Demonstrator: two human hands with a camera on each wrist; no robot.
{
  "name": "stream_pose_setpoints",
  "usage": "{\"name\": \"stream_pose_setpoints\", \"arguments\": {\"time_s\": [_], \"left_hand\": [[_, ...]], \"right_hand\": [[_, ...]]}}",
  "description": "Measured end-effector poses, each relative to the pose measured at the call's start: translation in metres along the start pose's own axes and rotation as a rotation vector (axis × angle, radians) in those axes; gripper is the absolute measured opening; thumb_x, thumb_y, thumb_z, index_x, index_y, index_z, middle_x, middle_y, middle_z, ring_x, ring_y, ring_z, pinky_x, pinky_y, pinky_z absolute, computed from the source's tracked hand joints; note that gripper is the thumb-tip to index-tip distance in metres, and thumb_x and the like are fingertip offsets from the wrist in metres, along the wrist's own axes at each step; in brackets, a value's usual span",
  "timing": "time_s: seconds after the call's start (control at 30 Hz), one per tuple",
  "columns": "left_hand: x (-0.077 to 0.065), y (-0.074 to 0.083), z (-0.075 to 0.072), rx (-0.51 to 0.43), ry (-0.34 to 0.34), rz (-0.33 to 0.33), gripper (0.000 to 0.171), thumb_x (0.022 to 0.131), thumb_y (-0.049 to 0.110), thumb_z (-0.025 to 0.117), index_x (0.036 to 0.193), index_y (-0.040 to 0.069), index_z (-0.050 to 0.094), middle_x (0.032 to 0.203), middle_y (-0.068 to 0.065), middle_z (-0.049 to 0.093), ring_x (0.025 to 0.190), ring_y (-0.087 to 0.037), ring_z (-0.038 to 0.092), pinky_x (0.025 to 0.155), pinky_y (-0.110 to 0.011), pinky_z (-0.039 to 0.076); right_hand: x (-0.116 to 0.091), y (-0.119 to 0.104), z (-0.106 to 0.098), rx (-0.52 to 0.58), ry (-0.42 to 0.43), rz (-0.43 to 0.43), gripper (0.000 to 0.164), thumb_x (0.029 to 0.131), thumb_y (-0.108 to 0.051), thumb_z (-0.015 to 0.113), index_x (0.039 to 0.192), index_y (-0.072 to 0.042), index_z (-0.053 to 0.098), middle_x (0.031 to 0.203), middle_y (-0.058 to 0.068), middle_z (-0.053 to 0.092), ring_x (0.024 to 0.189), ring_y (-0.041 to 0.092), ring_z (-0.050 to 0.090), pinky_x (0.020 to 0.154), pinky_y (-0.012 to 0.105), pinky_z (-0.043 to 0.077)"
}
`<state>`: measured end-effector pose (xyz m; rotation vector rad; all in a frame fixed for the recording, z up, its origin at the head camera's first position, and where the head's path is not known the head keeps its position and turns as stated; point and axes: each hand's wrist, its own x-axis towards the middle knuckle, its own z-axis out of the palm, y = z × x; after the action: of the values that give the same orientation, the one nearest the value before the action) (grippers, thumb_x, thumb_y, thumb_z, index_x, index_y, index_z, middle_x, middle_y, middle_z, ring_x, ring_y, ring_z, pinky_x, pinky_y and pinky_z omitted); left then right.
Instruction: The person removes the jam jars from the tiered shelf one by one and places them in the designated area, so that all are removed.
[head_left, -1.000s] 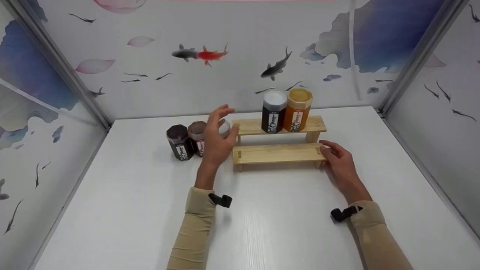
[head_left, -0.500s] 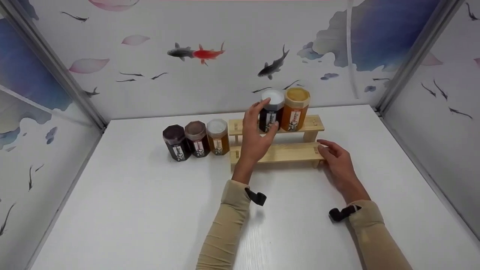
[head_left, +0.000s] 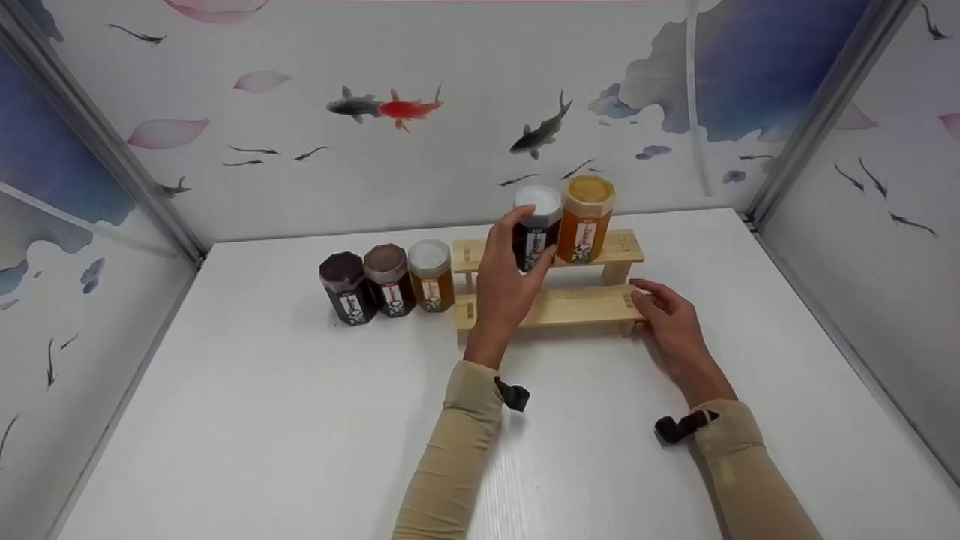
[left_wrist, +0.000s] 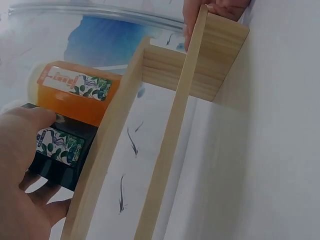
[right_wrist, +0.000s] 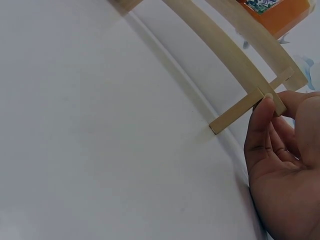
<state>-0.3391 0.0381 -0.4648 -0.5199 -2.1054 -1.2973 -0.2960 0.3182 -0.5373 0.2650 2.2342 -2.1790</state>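
My left hand (head_left: 506, 279) grips a dark octagonal jar with a white lid (head_left: 537, 225), thumb in front and fingers round its left side. The jar is upright at the upper tier of a two-tier wooden rack (head_left: 577, 306). Right beside it on that tier stands an orange jar with a yellowish lid (head_left: 588, 219). In the left wrist view the dark jar (left_wrist: 62, 150) shows a leafy label, its base right at the shelf board. My right hand (head_left: 675, 326) pinches the right end of the lower board, thumb on top in the right wrist view.
Left of the rack, three jars stand in a row on the white table (head_left: 300, 420): a dark-lidded one (head_left: 348, 289), a brown-lidded one (head_left: 389, 279) and an amber one with a white lid (head_left: 430, 275). A patterned wall (head_left: 300, 187) rises behind the table.
My left hand has come from above the row of jars across to the rack and taken hold of the dark jar, which has shifted slightly forward. My right hand has stayed at the rack's end.
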Motion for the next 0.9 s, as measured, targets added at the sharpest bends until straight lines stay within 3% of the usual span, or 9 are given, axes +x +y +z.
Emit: {"name": "stream_pose_setpoints", "arguments": {"time_s": [0.2, 0.4, 0.53, 0.73, 0.9], "left_hand": [[-0.001, 0.005, -0.009, 0.023, 0.018, 0.006, 0.062, 0.101, 0.04, 0.078, 0.154, 0.03, 0.048, 0.148, -0.002, 0.062, 0.131, -0.015, 0.065, 0.101, -0.038, 0.061], [-0.003, -0.001, -0.021, 0.018, 0.037, -0.009, 0.06, 0.101, 0.04, 0.079, 0.152, 0.029, 0.05, 0.147, -0.003, 0.064, 0.133, -0.016, 0.066, 0.102, -0.038, 0.061], [-0.005, -0.009, -0.036, 0.006, 0.058, -0.023, 0.06, 0.1, 0.04, 0.08, 0.152, 0.028, 0.051, 0.147, -0.003, 0.064, 0.133, -0.017, 0.065, 0.103, -0.038, 0.061], [-0.008, -0.019, -0.064, -0.014, 0.078, -0.029, 0.06, 0.1, 0.041, 0.079, 0.152, 0.028, 0.052, 0.149, -0.003, 0.061, 0.131, -0.019, 0.066, 0.093, -0.038, 0.063], [-0.015, -0.024, -0.089, 0.042, 0.083, -0.009, 0.062, 0.099, 0.043, 0.079, 0.153, 0.026, 0.052, 0.149, -0.005, 0.062, 0.129, -0.023, 0.067, 0.084, -0.037, 0.063]], "right_hand": [[-0.001, 0.0, -0.003, -0.03, 0.008, -0.001, 0.059, 0.106, -0.048, 0.068, 0.155, -0.019, 0.057, 0.125, 0.005, 0.057, 0.112, 0.013, 0.063, 0.089, 0.016, 0.058], [-0.001, 0.001, -0.002, -0.003, -0.001, 0.026, 0.058, 0.106, -0.048, 0.068, 0.155, -0.021, 0.057, 0.127, 0.005, 0.056, 0.114, 0.015, 0.062, 0.089, 0.016, 0.058], [0.0, 0.001, 0.0, -0.007, -0.01, 0.034, 0.057, 0.106, -0.048, 0.067, 0.156, -0.021, 0.056, 0.129, 0.005, 0.054, 0.119, 0.016, 0.061, 0.094, 0.016, 0.058], [0.001, 0.001, -0.002, 0.017, -0.019, 0.039, 0.06, 0.106, -0.049, 0.068, 0.157, -0.02, 0.055, 0.133, 0.005, 0.054, 0.125, 0.018, 0.059, 0.1, 0.018, 0.058], [0.002, 0.002, -0.002, 0.039, -0.012, 0.028, 0.06, 0.105, -0.045, 0.07, 0.157, -0.018, 0.056, 0.13, 0.004, 0.057, 0.123, 0.016, 0.06, 0.099, 0.017, 0.058]]}}
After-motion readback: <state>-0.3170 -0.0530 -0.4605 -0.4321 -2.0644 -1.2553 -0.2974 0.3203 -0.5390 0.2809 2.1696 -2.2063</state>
